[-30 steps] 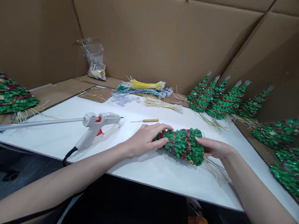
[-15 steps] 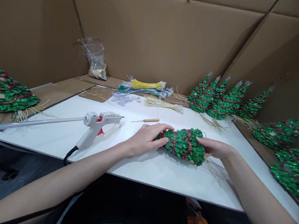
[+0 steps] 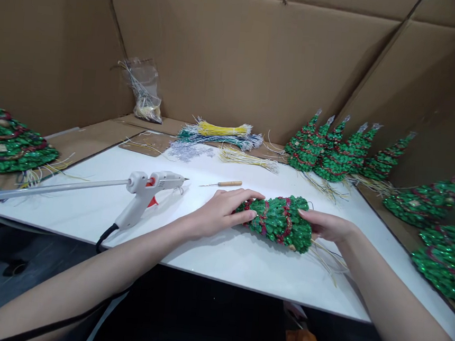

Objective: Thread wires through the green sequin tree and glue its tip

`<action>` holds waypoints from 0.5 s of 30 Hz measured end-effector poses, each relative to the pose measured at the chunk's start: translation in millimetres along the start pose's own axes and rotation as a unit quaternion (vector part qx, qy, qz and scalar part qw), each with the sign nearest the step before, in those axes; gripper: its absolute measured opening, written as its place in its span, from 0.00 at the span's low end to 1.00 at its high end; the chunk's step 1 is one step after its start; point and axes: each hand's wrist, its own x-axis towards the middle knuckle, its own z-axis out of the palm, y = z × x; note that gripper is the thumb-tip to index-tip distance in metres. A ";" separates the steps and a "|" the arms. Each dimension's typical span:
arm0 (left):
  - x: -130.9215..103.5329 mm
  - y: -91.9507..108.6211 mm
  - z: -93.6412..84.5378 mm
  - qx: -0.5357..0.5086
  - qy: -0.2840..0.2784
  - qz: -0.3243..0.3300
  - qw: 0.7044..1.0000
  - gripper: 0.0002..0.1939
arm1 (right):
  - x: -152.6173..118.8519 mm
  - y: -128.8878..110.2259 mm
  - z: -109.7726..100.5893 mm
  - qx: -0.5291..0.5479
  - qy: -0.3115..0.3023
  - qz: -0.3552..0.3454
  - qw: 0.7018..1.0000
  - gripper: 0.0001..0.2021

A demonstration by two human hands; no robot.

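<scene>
Held tree [image 3: 279,220]: on its side over the white board [image 3: 243,267], between the two hands
Left hand [image 3: 221,208]: grasping the narrow end, fingers over the top (tip hidden beneath, so cannot tell if it is finished)
Right hand [image 3: 330,226]: thumb on the base rim, holding it; other fingers mostly hidden behind
Progress: garland on, wires [image 3: 323,259] out of the base; handling looks under way, what is left cannot be told
Trees at right [image 3: 338,156]: clear tips on several, wires trailing
Glue gun [image 3: 146,192]: lying unheld, white plastic, red trigger
Awl [image 3: 230,183]: slim wooden handle, thin metal shaft
Foliage: glossy green, ruffled cone, red garland winding round
</scene>
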 end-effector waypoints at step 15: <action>1.4 -0.1 0.2 -0.028 -0.005 -0.015 0.999 0.18 | -0.6 0.1 -0.8 0.007 0.014 0.020 1.000 0.29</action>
